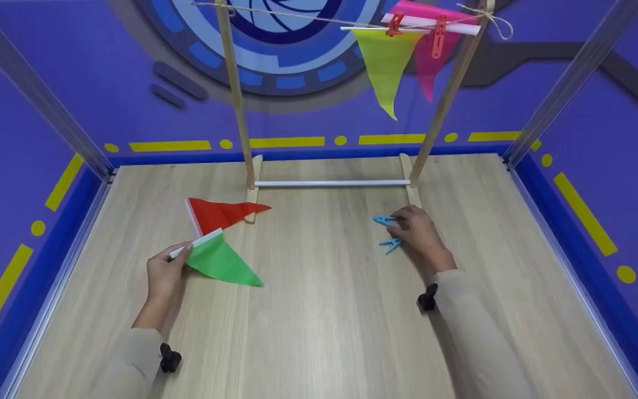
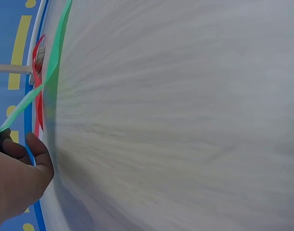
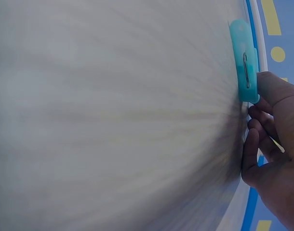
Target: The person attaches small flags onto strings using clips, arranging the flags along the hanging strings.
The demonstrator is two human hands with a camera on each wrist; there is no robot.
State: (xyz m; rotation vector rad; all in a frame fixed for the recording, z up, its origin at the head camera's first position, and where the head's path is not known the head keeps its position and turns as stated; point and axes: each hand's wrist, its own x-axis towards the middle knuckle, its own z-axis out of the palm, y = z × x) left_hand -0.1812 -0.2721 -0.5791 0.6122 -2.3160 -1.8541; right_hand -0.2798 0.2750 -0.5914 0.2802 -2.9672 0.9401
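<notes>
My left hand [image 1: 165, 272] pinches the white-sleeved edge of a green pennant flag [image 1: 222, 260], its cloth pointing right over the table. Just behind it, a red pennant flag [image 1: 214, 215] lies with its tip across the foot of a wooden stand. At the right, my right hand [image 1: 420, 233] has thumb and index finger at the end of a blue clothespin [image 1: 382, 220], pinching it. A second blue clothespin [image 1: 390, 244] lies close below the thumb. In the right wrist view, a clothespin [image 3: 243, 62] stands out in front of the thumb, hiding part of the fingertips.
A wooden stand with two posts [image 1: 236, 94] and a white crossbar [image 1: 333, 183] is at the back. A string [image 1: 297, 14] runs between the post tops. Yellow [image 1: 388, 61] and pink [image 1: 435, 61] pennants hang there by red clothespins [image 1: 438, 37]. Blue walls enclose the table.
</notes>
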